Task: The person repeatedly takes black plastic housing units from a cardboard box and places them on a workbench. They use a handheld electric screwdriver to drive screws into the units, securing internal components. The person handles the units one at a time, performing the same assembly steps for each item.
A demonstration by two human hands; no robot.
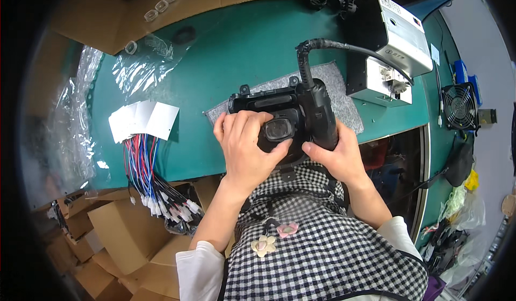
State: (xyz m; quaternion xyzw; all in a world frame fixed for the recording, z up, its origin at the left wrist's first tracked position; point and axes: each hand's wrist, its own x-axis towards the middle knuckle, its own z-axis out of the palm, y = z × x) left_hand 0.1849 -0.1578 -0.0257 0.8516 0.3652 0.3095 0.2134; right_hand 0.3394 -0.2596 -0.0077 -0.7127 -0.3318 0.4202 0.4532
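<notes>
The left fingers (248, 124) curve, partly spread, around a black plastic housing (270, 102). Right of them, the right fingers (344, 135) wrap a long black corded device (322, 115).

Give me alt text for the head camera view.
The left hand and right hand hold a black corded device by a grey mat on a green table. White cards and red, blue and black wires lie at left; two boxes stand upper right.

Downward fisheye view from head
</notes>
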